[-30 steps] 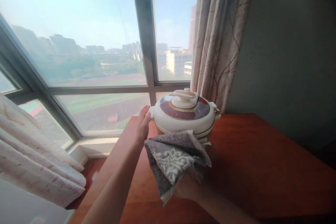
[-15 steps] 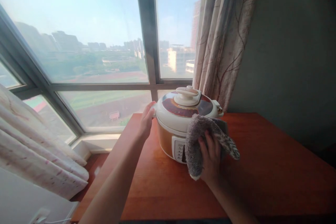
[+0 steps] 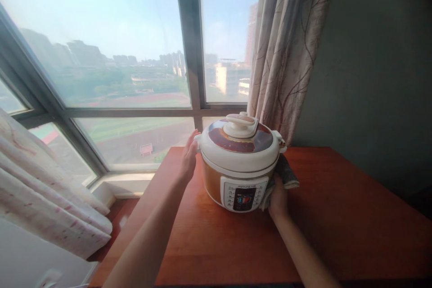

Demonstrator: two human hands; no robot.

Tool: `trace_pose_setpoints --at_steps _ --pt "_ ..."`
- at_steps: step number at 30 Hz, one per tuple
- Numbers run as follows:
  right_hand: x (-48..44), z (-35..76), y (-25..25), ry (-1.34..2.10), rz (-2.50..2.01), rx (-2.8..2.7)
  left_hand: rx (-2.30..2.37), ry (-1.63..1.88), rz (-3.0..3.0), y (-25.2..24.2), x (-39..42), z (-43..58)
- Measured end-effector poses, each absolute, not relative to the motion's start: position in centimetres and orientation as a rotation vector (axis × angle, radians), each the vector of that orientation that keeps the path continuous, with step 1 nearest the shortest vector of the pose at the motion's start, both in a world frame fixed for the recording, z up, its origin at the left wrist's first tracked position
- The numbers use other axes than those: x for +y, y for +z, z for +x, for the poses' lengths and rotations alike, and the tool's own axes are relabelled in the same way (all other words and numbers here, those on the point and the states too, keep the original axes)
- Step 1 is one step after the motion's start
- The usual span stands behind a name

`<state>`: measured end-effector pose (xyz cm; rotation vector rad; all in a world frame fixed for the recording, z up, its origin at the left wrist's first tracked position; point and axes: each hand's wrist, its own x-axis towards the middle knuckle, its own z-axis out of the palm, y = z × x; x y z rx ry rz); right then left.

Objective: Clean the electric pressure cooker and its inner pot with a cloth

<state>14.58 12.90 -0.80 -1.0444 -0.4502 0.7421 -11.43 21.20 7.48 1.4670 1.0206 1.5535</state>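
A white and orange electric cooker (image 3: 241,162) with a brown lid and a front control panel stands on a red-brown wooden table (image 3: 337,216). My left hand (image 3: 189,157) rests flat against the cooker's left side, fingers stretched out by its handle. My right hand (image 3: 278,198) presses a grey patterned cloth (image 3: 285,173) against the cooker's right side. Most of the cloth is hidden behind the cooker body.
A large window (image 3: 118,76) with a dark frame fills the back left. A patterned curtain (image 3: 286,49) hangs just behind the cooker, and another curtain (image 3: 40,198) lies at the left. A grey wall (image 3: 371,76) borders the table on the right.
My right hand has carried the cloth from in front of the cooker round to its right side, uncovering the control panel. My left hand has stayed on the left side.
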Motion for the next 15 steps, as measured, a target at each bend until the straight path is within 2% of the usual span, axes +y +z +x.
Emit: trace_pose_setpoints --at_steps 10,15 --pt "2.1 7.5 -2.3 0.892 -1.158 -0.391 1.046 1.572 1.460 7.1 21.3 -11.3" --pt "0.3 5.6 -3.7 0.942 -1.110 -0.328 1.020 1.562 1.445 7.1 21.3 -11.2"
